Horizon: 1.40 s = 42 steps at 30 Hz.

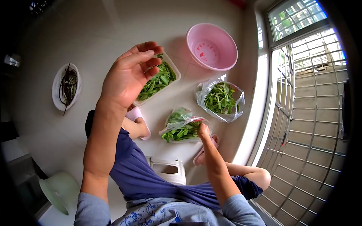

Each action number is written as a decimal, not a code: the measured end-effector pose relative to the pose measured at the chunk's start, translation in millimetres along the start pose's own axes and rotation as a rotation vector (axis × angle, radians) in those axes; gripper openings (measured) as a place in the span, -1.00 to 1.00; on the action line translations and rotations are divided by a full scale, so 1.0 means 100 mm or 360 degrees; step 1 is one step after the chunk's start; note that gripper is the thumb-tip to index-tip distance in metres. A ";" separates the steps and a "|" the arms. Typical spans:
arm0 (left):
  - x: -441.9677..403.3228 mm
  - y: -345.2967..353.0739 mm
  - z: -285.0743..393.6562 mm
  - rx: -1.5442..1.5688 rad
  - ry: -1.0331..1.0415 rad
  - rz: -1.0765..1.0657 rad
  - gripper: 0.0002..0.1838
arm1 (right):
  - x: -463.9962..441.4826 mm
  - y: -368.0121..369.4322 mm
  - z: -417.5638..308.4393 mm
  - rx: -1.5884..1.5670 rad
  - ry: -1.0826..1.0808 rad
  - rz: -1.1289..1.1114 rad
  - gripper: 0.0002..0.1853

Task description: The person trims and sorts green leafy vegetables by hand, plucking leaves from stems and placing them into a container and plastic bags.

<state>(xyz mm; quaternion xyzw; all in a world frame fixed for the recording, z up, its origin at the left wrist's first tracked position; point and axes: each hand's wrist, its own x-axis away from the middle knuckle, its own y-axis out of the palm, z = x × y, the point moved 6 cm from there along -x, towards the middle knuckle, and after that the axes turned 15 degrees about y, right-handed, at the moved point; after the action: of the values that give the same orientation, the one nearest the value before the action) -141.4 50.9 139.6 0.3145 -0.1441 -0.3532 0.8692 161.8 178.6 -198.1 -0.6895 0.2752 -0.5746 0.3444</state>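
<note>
My left hand (130,73) is raised at the left, its fingers loosely curled and apart, with nothing visible in it. Behind it, partly covered, a pale rectangular container (177,71) holds cut green leafy stems (163,78). My right hand (203,130) is closed at the right side of a clear plastic bag (181,122) with leafy greens (181,132) in it; its fingertips are partly hidden. A second clear bag (240,98), opened wide, stands to the upper right with more greens (220,98) inside.
Beyond the bags a pink basin (228,62) stands on the tiled floor. At the far left is a white oval basket (56,88) with dark, thin stems. A white stool (181,174) is between my legs, a pale green bowl (60,190) at the lower left, and a barred window (309,113) at the right.
</note>
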 end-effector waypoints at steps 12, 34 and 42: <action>0.02 0.18 -0.16 -0.0165 -0.0057 -0.0359 -0.83 | 0.70 -0.87 -0.12 0.0275 -0.0412 -0.0024 -0.81; 1.17 0.44 -2.11 -0.1848 0.0308 -0.1716 -0.76 | 1.47 -1.50 -0.33 -0.0608 -0.0527 -0.0349 -0.81; 0.96 0.26 -2.09 -0.1720 0.0025 -0.1308 -0.76 | 1.34 -1.34 -0.31 -0.1083 -0.0500 -0.0482 -0.77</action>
<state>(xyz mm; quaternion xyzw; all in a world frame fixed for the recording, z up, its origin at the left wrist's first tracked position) 39.2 90.3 -0.1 -0.1323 0.1902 -0.6750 0.7005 154.2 152.1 -8.0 -0.8764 0.2890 -0.3826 0.0460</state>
